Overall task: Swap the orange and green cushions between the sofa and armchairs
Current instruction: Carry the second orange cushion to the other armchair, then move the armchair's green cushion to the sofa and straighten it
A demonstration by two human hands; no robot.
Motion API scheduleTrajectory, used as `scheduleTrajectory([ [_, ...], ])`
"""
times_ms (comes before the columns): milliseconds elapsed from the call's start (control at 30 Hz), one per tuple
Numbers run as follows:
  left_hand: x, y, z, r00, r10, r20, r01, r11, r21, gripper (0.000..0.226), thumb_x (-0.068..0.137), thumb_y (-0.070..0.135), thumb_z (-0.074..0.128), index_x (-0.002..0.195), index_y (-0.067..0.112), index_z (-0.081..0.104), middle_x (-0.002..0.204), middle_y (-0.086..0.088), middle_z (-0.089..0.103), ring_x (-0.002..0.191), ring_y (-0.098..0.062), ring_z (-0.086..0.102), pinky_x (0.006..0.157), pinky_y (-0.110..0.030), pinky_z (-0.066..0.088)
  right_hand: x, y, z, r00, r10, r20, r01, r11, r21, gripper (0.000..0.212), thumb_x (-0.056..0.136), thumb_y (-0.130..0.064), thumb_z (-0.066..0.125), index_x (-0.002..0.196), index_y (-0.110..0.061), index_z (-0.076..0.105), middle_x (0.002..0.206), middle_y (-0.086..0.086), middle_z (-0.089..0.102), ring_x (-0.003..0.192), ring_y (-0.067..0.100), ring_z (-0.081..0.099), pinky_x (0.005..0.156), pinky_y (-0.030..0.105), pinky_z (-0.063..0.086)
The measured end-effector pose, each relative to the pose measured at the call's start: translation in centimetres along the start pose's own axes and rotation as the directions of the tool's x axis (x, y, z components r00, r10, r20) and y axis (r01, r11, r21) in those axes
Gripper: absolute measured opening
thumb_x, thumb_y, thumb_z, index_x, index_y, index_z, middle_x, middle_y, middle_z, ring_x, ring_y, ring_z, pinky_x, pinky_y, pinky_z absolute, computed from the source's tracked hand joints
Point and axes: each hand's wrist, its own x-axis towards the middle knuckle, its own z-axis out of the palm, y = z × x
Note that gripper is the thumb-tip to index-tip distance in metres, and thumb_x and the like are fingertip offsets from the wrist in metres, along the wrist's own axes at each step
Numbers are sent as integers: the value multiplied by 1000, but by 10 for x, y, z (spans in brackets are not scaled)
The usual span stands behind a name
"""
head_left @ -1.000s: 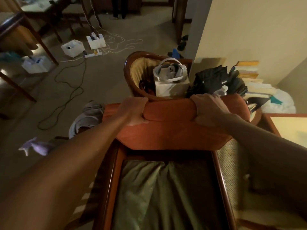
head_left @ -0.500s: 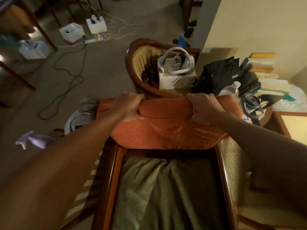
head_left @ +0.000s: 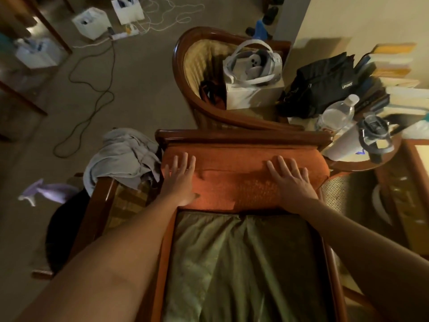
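The orange cushion [head_left: 243, 180] stands against the backrest of the wooden armchair [head_left: 241, 135], its lower edge meeting the green seat cushion [head_left: 243, 263]. The left hand [head_left: 180, 180] and right hand [head_left: 292, 182] press flat on its front, each grip spread apart, fingers splayed, clasping nothing.

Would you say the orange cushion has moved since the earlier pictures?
Yes. The orange cushion has dropped below the chair's wooden top rail, which it covered before.
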Motion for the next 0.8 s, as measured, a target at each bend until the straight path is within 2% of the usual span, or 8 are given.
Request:
scheduleTrajectory([
  [200, 6, -3, -1, 998, 10, 57, -10, 1000, 0, 129, 78, 57, 74, 152, 18, -24, 159, -9, -31, 147, -36, -24, 119, -56, -6, 8, -4, -4, 997, 25, 67, -25, 1000, 12, 100, 92, -32, 58, 155, -34, -19, 164, 6, -24, 149, 39, -20, 119, 66, 2],
  [333, -6, 6, 1, 1000, -5, 8, 5, 1000, -5, 124, 80, 50, 72, 153, 16, -22, 160, -6, -30, 147, -35, -24, 119, -57, -5, -11, -11, 4, 1000, 24, -20, -22, 998, 62, 96, 91, -22, 57, 157, -30, -13, 166, 8, -19, 150, 38, -18, 120, 63, 7],
  [500, -28, 26, 21, 992, 114, -62, -113, 993, 21, 121, 82, 48, 70, 153, 12, -21, 159, -5, -32, 147, -32, -25, 121, -55, 1, -52, -11, 37, 997, 32, -76, -24, 995, 98, 97, 86, -15, 60, 159, -29, -4, 165, 7, -20, 151, 33, -17, 122, 58, 7],
  [633, -41, 38, 45, 979, 176, -108, -172, 984, 39, 117, 83, 47, 69, 154, 13, -18, 160, -4, -30, 149, -28, -21, 122, -52, 0, -78, -4, 68, 994, 101, 45, -106, 987, 120, 89, 92, -26, 57, 159, -28, -1, 166, 11, -16, 152, 37, -12, 122, 57, 7],
  [733, -48, 43, 71, 976, 208, -65, -205, 977, 50, 112, 84, 44, 65, 155, 15, -16, 162, -1, -25, 151, -24, -16, 122, -51, -1, -95, 4, 99, 983, 119, 138, -129, 989, 68, 84, 95, -30, 55, 160, -28, 1, 167, 12, -12, 152, 38, -10, 123, 56, 6],
  [800, -44, 45, 91, 975, 220, 12, -220, 974, 52, 104, 88, 46, 61, 156, 17, -12, 164, 1, -20, 151, -23, -15, 122, -50, -1, -99, 10, 118, 974, 127, 188, -139, 989, 52, 83, 95, -30, 56, 160, -28, 3, 167, 11, -9, 152, 37, -10, 122, 55, 6],
])
